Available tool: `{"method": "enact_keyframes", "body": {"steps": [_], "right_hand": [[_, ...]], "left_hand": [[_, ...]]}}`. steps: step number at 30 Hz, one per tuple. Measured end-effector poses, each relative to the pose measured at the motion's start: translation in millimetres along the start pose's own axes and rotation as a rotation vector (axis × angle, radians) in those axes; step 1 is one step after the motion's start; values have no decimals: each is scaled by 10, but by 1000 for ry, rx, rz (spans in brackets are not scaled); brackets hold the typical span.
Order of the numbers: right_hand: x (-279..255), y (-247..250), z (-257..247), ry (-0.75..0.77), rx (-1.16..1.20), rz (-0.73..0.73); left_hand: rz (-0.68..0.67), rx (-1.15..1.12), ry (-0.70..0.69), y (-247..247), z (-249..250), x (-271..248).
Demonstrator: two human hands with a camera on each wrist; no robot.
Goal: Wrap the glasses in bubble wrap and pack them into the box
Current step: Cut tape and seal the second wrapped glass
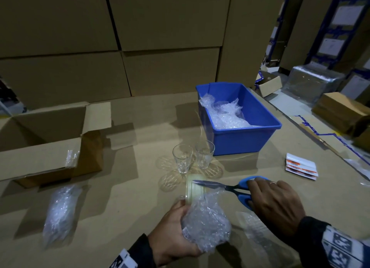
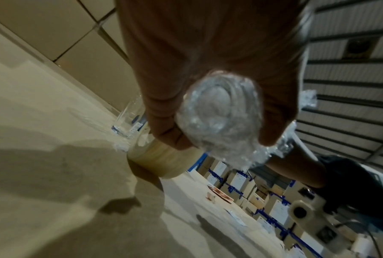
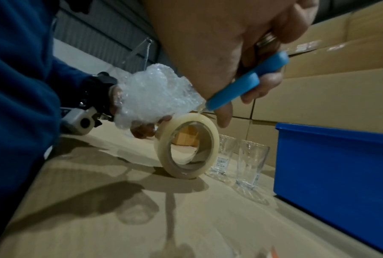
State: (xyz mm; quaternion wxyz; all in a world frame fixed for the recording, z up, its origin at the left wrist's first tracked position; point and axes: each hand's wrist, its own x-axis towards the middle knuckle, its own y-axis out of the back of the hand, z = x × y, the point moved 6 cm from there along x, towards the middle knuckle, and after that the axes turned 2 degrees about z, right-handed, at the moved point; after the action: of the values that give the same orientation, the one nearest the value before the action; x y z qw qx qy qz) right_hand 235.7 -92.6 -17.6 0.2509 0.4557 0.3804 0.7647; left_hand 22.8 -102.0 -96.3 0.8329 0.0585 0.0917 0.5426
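Observation:
My left hand [image 1: 176,233] grips a glass wrapped in bubble wrap [image 1: 206,221] low over the table; its wrapped base [image 2: 219,115] shows in the left wrist view. My right hand [image 1: 274,203] holds blue-handled scissors [image 1: 240,189], blades pointing left over a roll of clear tape [image 1: 195,188] standing on edge beside the bundle. In the right wrist view the scissors [image 3: 245,82] meet the tape roll [image 3: 186,144] at its top. Two bare glasses [image 1: 182,157] [image 1: 204,153] stand upright behind the tape. An open cardboard box [image 1: 46,145] sits at the left.
A blue bin [image 1: 260,131] with bubble wrap [image 1: 226,115] stands behind the glasses. A wrapped bundle [image 1: 60,213] lies front left; a sheet of wrap [image 1: 252,227] lies under my right wrist. Small packets [image 1: 300,165] lie at the right. Stacked cartons [image 1: 120,39] wall the back.

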Motion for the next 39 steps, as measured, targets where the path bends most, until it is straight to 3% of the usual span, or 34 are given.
{"method": "enact_keyframes", "body": {"steps": [5, 9, 14, 23, 27, 29, 32, 36, 39], "right_hand": [[229, 57, -12, -1, -114, -71], [353, 102, -32, 6, -144, -117], [331, 46, -28, -82, -169, -211], [271, 21, -50, -220, -91, -222], [385, 86, 283, -424, -193, -192], [473, 189, 411, -456, -184, -185], [435, 133, 456, -408, -132, -323], [147, -116, 585, -400, -147, -665], [4, -312, 597, -380, -63, -777]], "left_hand": [[-54, 117, 97, -98, 7, 38], [44, 7, 63, -41, 63, 84], [67, 9, 94, -24, 29, 108], [94, 39, 126, -88, 2, 125], [138, 81, 110, -100, 74, 52], [131, 109, 90, -125, 120, 33], [125, 122, 64, -131, 167, 38], [159, 101, 22, -72, 191, 23], [135, 31, -9, -65, 269, 15]]}}
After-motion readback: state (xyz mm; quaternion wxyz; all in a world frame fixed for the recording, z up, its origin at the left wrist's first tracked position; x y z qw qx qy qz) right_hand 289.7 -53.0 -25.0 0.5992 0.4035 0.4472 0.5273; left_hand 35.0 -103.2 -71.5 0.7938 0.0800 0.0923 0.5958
